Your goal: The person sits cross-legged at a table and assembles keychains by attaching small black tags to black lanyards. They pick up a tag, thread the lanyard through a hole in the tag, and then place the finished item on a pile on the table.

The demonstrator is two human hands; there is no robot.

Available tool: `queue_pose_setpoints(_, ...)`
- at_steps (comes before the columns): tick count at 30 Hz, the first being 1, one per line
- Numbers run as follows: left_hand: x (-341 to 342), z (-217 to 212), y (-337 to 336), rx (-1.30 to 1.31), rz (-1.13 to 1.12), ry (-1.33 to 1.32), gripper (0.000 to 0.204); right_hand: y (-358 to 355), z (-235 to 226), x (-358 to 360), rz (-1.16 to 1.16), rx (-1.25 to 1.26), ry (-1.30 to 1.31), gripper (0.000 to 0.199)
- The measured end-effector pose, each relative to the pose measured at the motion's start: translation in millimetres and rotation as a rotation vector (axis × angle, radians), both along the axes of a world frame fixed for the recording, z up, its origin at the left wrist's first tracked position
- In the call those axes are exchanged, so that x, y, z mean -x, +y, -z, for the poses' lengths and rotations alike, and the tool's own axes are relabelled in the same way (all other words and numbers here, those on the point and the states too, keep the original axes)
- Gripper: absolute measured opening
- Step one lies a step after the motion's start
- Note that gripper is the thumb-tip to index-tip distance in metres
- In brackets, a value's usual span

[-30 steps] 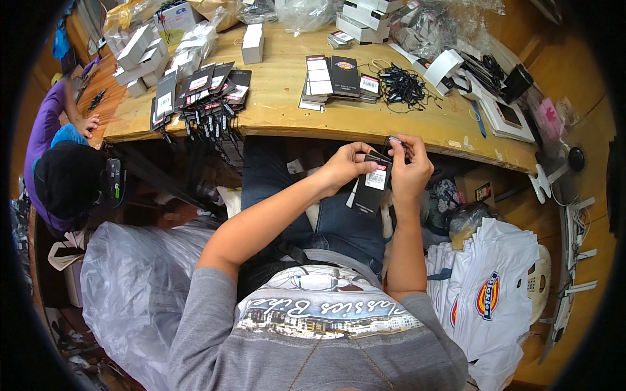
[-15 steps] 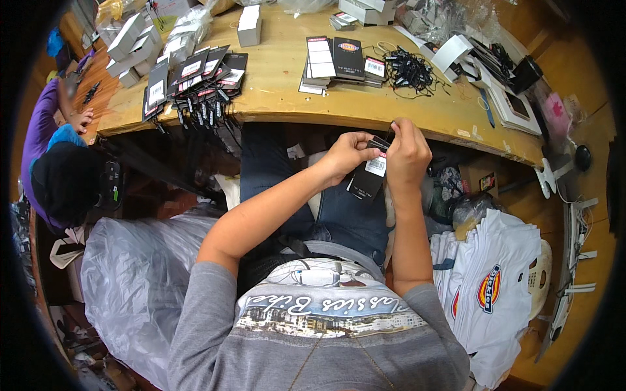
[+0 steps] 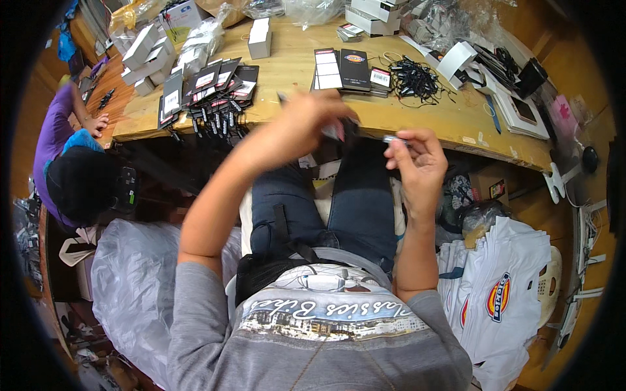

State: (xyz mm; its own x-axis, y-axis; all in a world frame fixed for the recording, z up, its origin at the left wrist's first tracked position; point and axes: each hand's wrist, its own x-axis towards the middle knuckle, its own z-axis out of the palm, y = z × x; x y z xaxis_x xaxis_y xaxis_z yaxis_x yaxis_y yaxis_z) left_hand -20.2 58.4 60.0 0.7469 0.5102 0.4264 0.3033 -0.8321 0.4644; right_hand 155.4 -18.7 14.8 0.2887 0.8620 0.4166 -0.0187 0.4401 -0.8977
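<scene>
Two hands are up in front of me, just below the edge of the wooden table [image 3: 456, 120]. My left hand [image 3: 297, 127] is blurred; its fingers look curled around a small dark card tag [image 3: 339, 130], though I cannot tell how firmly. My right hand [image 3: 417, 159] pinches a thin, pale loop fastener [image 3: 394, 139] between thumb and fingertips, a little apart from the tag. Both hover above my lap in blue jeans [image 3: 355, 208]. On the table beyond lie a flat stack of black tags [image 3: 349, 68], a tangle of black loops [image 3: 414, 78] and a fanned row of finished tags [image 3: 208, 94]. At far left another person in a purple sleeve [image 3: 55, 137] rests a hand on the table.
</scene>
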Motion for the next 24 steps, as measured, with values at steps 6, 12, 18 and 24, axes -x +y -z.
queue_pose_setpoints(6,33,-46,55,-0.509,-0.198,0.482,0.01,20,18,58,-0.475,0.154,0.014,0.007)
queue_pose_setpoints(12,46,-12,101,-0.478,-0.166,0.573,0.018,43,-15,40,-0.061,0.065,-0.753,0.01)
queue_pose_setpoints(18,2,15,164,-0.014,-0.263,0.181,0.054,165,-45,-37,0.077,0.082,-1.167,0.051)
queue_pose_setpoints(24,-9,24,173,0.081,-0.34,0.236,0.074,206,-50,-42,-0.174,0.397,-1.409,0.072)
